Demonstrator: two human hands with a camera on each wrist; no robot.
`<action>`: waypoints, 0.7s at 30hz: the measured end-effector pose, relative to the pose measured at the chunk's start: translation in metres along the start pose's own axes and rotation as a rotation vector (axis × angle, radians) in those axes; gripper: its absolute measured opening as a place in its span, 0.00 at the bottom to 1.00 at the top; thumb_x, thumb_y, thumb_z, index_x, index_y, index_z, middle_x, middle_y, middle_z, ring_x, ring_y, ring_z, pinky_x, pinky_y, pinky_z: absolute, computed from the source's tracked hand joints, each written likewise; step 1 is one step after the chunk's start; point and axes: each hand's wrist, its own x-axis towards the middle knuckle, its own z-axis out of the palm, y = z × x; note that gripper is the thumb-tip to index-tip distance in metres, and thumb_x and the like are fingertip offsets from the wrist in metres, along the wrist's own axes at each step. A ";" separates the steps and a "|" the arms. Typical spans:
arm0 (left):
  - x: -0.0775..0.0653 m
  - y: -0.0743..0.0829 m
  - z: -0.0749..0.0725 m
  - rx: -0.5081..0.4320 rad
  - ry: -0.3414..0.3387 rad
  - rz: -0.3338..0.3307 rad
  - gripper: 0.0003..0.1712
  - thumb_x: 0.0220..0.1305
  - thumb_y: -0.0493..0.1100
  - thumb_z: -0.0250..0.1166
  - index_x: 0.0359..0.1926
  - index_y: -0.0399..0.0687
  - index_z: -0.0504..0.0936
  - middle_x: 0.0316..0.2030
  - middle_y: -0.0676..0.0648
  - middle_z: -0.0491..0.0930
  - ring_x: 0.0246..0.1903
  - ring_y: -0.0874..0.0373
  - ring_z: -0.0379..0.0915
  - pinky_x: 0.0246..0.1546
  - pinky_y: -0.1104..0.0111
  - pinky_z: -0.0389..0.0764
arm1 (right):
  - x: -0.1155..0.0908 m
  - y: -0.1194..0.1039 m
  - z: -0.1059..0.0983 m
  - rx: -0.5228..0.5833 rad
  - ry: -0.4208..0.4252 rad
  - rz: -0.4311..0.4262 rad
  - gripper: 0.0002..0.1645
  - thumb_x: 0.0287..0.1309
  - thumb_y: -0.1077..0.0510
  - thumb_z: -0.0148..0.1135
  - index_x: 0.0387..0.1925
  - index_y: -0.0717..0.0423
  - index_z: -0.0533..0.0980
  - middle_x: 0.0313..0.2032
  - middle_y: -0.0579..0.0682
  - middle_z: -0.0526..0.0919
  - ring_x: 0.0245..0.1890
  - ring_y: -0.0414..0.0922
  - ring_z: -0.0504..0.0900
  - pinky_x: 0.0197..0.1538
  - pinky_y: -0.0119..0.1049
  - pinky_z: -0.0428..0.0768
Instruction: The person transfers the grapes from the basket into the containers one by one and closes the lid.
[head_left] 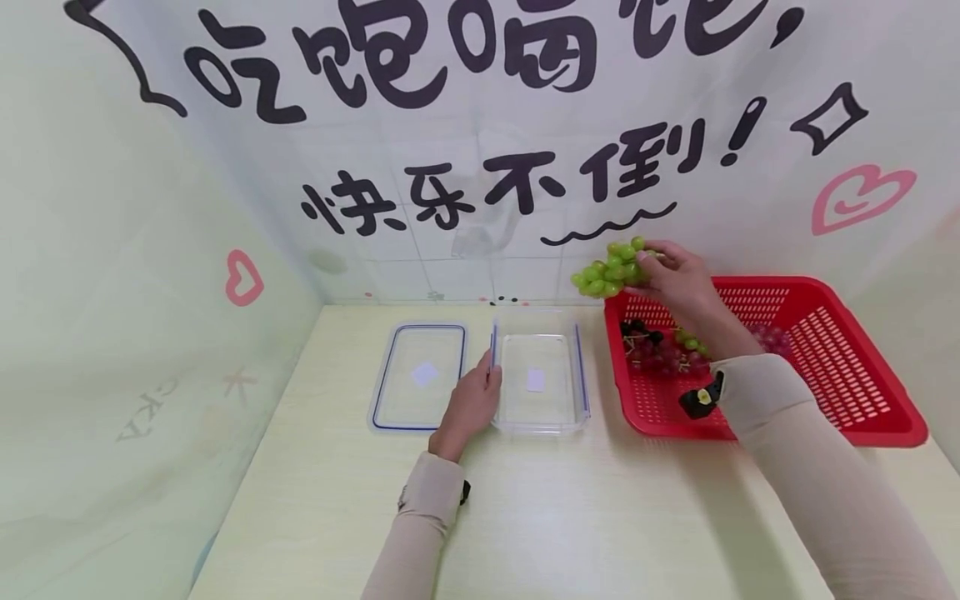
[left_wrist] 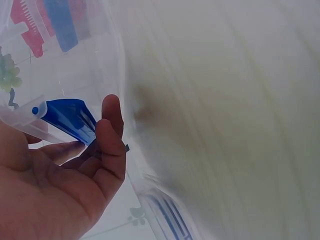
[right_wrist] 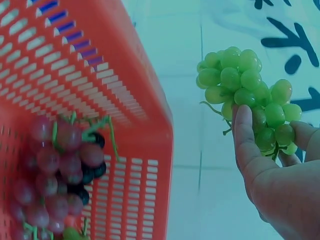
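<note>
My right hand [head_left: 678, 282] grips a bunch of green grapes [head_left: 609, 268] by one end, raised above the left rim of the red basket. In the right wrist view the same green grapes [right_wrist: 240, 80] hang beyond the fingertips, clear of the basket wall. My left hand [head_left: 474, 398] holds the left side of a clear plastic container [head_left: 551, 408], which stands uncovered on the table. Curled fingers lie round its blue side latch [left_wrist: 70, 117] in the left wrist view. A small white label shows at the container's bottom.
The red basket [head_left: 862, 371] at right holds red grapes [head_left: 660, 357], black grapes [head_left: 637, 329] and more green grapes [head_left: 692, 342]. Left of the container, a clear lid [head_left: 405, 408] with a blue seal lies flat. A lettered curtain [head_left: 450, 275] hangs behind the table [head_left: 555, 508].
</note>
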 end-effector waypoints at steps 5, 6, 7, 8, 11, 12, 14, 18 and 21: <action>-0.001 0.000 0.000 0.000 0.003 0.000 0.33 0.81 0.53 0.39 0.78 0.44 0.51 0.30 0.46 0.72 0.37 0.49 0.71 0.47 0.57 0.70 | 0.002 0.002 0.016 0.040 -0.019 0.001 0.29 0.74 0.48 0.50 0.72 0.49 0.63 0.65 0.56 0.65 0.58 0.49 0.74 0.54 0.36 0.81; -0.001 0.000 0.000 0.000 0.004 -0.002 0.33 0.81 0.53 0.39 0.78 0.44 0.51 0.31 0.46 0.72 0.38 0.49 0.71 0.48 0.56 0.71 | 0.002 0.002 0.019 0.044 -0.020 0.003 0.29 0.74 0.48 0.50 0.71 0.49 0.64 0.65 0.57 0.65 0.58 0.49 0.74 0.54 0.36 0.81; -0.001 0.000 0.000 -0.003 0.002 -0.002 0.33 0.81 0.53 0.39 0.78 0.44 0.50 0.31 0.46 0.72 0.38 0.49 0.72 0.48 0.56 0.70 | 0.003 0.003 0.023 0.045 -0.024 0.004 0.28 0.74 0.49 0.50 0.71 0.49 0.63 0.65 0.57 0.65 0.58 0.50 0.75 0.54 0.36 0.80; -0.001 0.000 0.000 -0.003 0.002 -0.003 0.33 0.81 0.53 0.39 0.78 0.44 0.51 0.31 0.46 0.72 0.37 0.49 0.71 0.48 0.56 0.70 | 0.003 0.004 0.026 0.048 -0.024 0.009 0.28 0.74 0.49 0.49 0.71 0.49 0.63 0.65 0.57 0.65 0.57 0.50 0.75 0.54 0.37 0.80; -0.002 0.000 -0.001 -0.005 0.000 -0.005 0.33 0.81 0.53 0.39 0.78 0.43 0.50 0.30 0.46 0.71 0.30 0.52 0.68 0.43 0.58 0.71 | 0.004 0.006 0.035 0.059 -0.021 0.026 0.27 0.74 0.50 0.49 0.71 0.49 0.64 0.65 0.58 0.65 0.57 0.50 0.76 0.54 0.37 0.81; -0.002 0.000 -0.001 -0.005 -0.002 -0.002 0.33 0.81 0.53 0.39 0.78 0.42 0.50 0.29 0.46 0.70 0.27 0.52 0.66 0.40 0.58 0.71 | 0.004 0.007 0.038 0.061 -0.021 0.031 0.27 0.74 0.50 0.49 0.71 0.49 0.64 0.65 0.58 0.66 0.57 0.50 0.76 0.53 0.36 0.81; -0.001 -0.001 0.000 -0.007 -0.005 0.003 0.33 0.81 0.52 0.39 0.78 0.42 0.50 0.27 0.46 0.69 0.23 0.53 0.61 0.33 0.60 0.69 | 0.004 0.010 0.043 0.070 -0.019 0.039 0.27 0.74 0.50 0.50 0.71 0.48 0.65 0.64 0.57 0.66 0.56 0.50 0.77 0.52 0.36 0.81; 0.000 -0.001 0.001 0.009 0.000 0.015 0.33 0.81 0.52 0.40 0.77 0.40 0.51 0.26 0.46 0.68 0.21 0.54 0.59 0.31 0.62 0.67 | 0.005 0.016 0.053 0.087 -0.027 0.041 0.26 0.74 0.51 0.51 0.69 0.50 0.66 0.63 0.57 0.68 0.53 0.49 0.79 0.50 0.35 0.82; 0.001 -0.001 0.000 0.018 0.003 0.015 0.33 0.81 0.52 0.40 0.77 0.41 0.51 0.27 0.46 0.69 0.23 0.52 0.62 0.37 0.60 0.70 | 0.006 0.020 0.061 0.099 -0.032 0.054 0.26 0.74 0.51 0.51 0.69 0.50 0.66 0.63 0.58 0.68 0.53 0.49 0.79 0.50 0.35 0.82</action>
